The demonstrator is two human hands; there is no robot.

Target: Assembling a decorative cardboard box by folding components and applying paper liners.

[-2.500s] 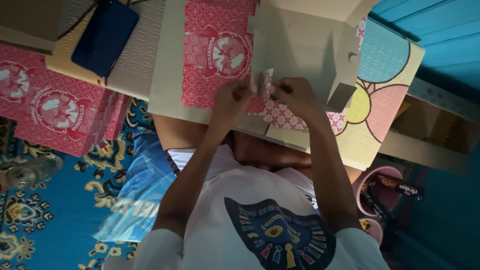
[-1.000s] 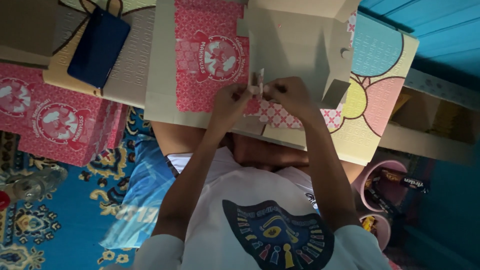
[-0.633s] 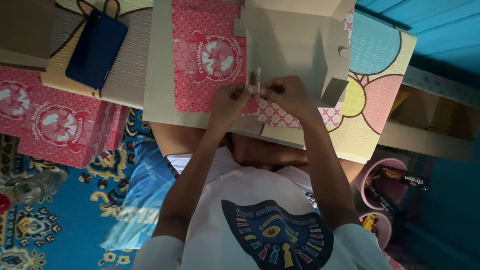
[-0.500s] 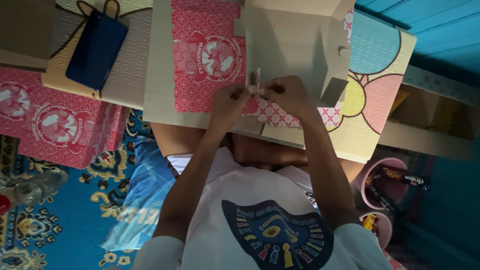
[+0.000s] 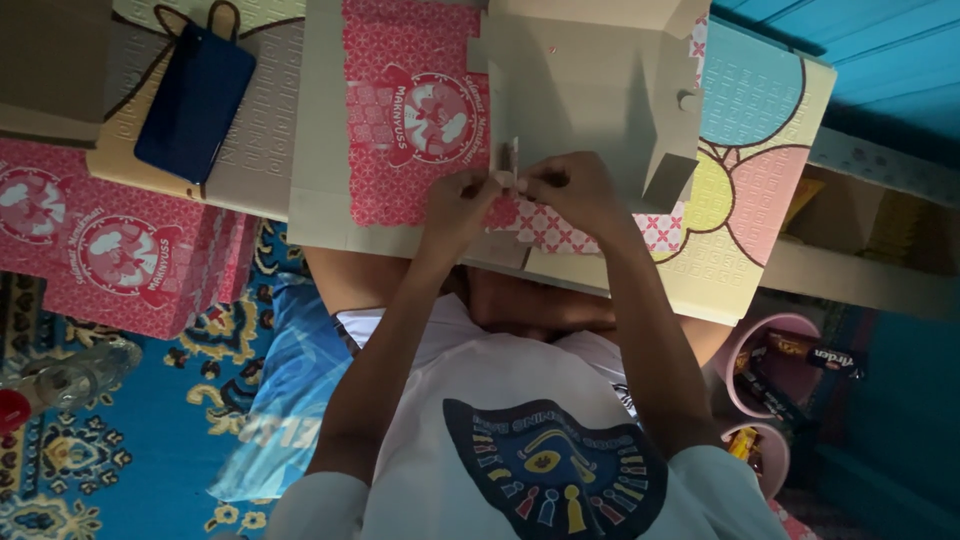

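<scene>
My left hand (image 5: 455, 200) and my right hand (image 5: 570, 190) meet over the flattened cardboard box (image 5: 590, 90), and both grips are pinched shut on a small flap (image 5: 512, 165) that stands up between the fingertips. The box lies open on the board across my lap, its red patterned printed side (image 5: 415, 110) to the left of my hands and its plain brown inside to the right. A dark blue phone (image 5: 195, 100) lies on the surface at far left. Finished red boxes (image 5: 110, 250) sit stacked below it.
</scene>
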